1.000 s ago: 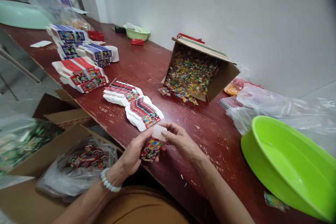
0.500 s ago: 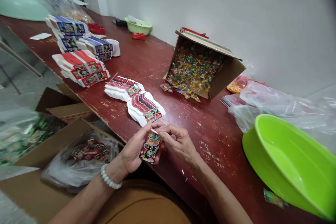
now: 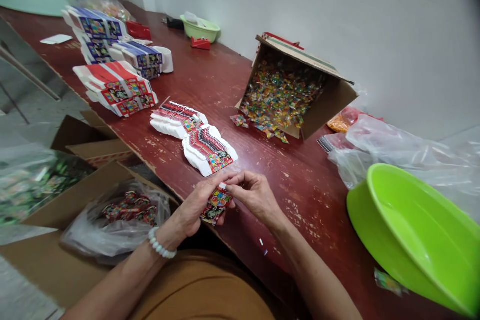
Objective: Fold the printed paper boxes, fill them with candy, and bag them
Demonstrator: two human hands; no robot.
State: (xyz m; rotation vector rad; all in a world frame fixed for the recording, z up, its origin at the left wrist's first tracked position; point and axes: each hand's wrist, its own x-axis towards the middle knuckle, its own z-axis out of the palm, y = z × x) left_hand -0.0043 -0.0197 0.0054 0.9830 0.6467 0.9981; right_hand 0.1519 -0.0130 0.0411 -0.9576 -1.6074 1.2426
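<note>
Both hands, left hand [image 3: 193, 207] and right hand [image 3: 255, 195], are pinching one little box [image 3: 215, 205] just in front of the flat box pile [image 3: 208, 152].

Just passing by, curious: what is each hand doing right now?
Left hand: closed on the small colourful box.
Right hand: fingertips pinching the same box's top end.
</note>
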